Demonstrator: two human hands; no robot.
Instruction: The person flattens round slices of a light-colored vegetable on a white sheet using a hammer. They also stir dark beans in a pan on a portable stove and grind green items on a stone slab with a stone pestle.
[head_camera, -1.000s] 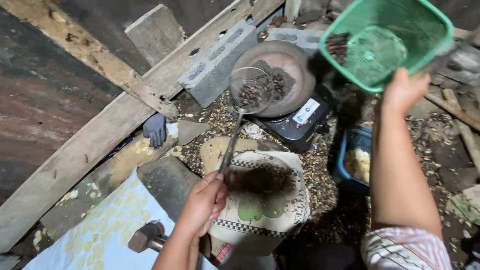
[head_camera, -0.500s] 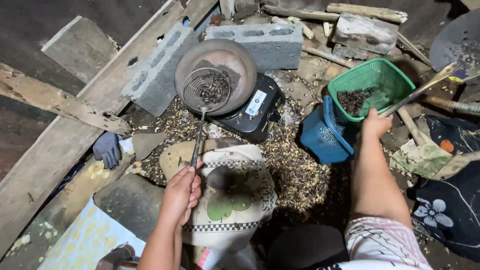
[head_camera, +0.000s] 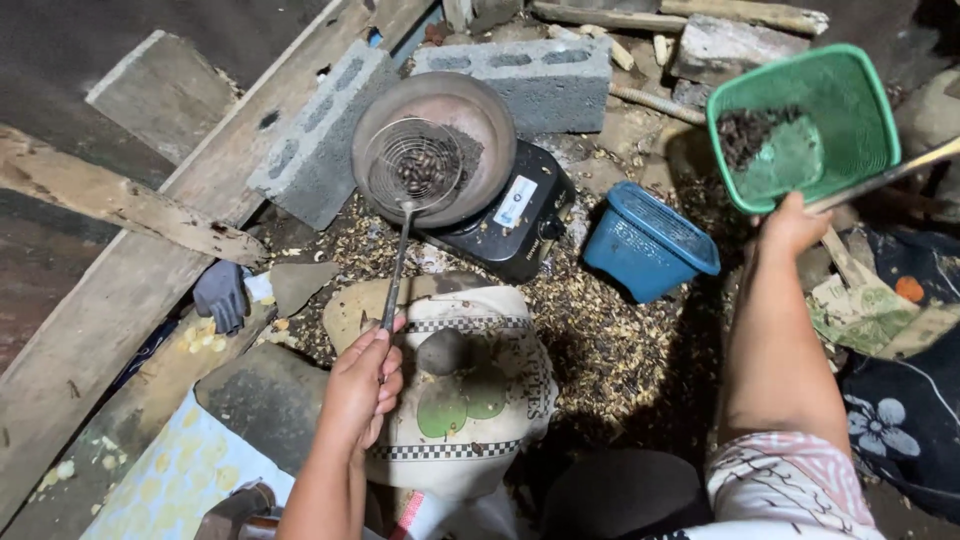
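**Two hands, a wire skimmer and a green basket over the pan**

The left hand (head_camera: 362, 392) is closed around the end of the long metal handle of a wire skimmer (head_camera: 412, 166), whose round mesh bowl sits over a shallow round pan (head_camera: 470, 110) with a small heap of dark roasted bits in it. The right hand (head_camera: 792, 226) grips the near rim of a green plastic basket (head_camera: 806, 124), held up and tilted, with a dark clump lying in its upper left corner.

The skimmer looks light and stiff; the thin handle gives a long lever, so a hold at the far end keeps the hand away from the pan but lets the loaded bowl wobble. A hold nearer the middle would likely steady it. The basket looks light and a little flexible, its mesh walls easy to pinch at the rim; its loose contents would slide if it tips further.

The pan rests on a black cooker (head_camera: 505, 225), which carries a small white rectangular label on its top face near the front. Just right of it stands a blue plastic basket (head_camera: 650, 240). Below the skimmer handle lies a cream sack (head_camera: 480, 400) with checkered black bands and green rounded shapes printed on it. Husks litter the ground around them.
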